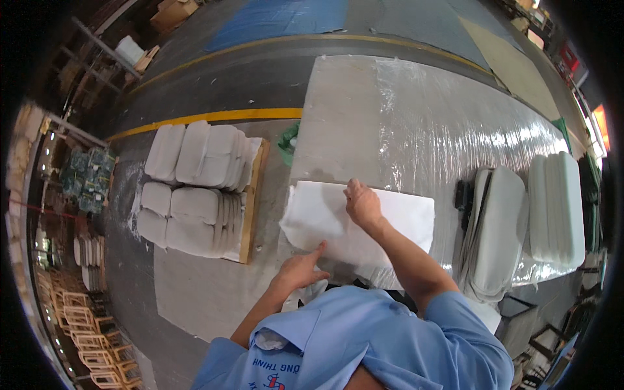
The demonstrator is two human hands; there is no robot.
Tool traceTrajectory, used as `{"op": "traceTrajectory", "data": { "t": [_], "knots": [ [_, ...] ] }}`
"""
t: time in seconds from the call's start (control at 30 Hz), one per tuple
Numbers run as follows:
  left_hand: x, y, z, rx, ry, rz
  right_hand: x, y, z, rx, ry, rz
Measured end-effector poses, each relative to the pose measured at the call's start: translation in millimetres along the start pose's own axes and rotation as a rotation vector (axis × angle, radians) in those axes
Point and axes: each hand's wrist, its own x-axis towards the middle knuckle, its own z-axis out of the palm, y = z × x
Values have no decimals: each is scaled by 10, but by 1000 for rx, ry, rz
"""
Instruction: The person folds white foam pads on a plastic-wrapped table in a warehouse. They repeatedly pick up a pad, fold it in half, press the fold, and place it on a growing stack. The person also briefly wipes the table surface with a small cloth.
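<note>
A white rectangular sheet (396, 227) lies flat on the table in front of me, its left edge slightly ragged. My right hand (364, 207) rests over the sheet's far edge with the fingers curled together; whatever they grip, if anything, is hidden. At the sheet's near left corner is my left hand (300, 270), thumb and index finger spread apart, the fingertip at the sheet's near edge. Beneath the sheet, the table (344, 97) is covered in clear plastic film.
Grey rounded cushion pads (497, 227) and white ones (559, 208) stand stacked at the table's right. On the left, more pads (195, 208) fill a wooden pallet (252, 214). A green bag (286, 143) sits by the table's left edge. Wooden frames (84, 318) are piled lower left.
</note>
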Motion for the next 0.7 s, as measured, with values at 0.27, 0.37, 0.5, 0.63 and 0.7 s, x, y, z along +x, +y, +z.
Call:
{"op": "traceTrajectory", "data": {
  "t": [0.27, 0.37, 0.5, 0.63, 0.7],
  "knots": [
    [130, -22, 58, -3, -48, -30, -209, -620, 299, -282, -482, -541],
    [141, 29, -25, -34, -34, -39, -17, -408, 344, -303, -393, -553],
    [21, -266, -46, -307, 190, -20, 229, 94, -174, -107, -224, -206],
    [23, -451, -314, -678, 455, -34, -188, 418, -534, -200, -411, -311],
    [57, -312, -533, -800, 546, 26, -626, 570, -236, -190, -201, -563]
  ]
}}
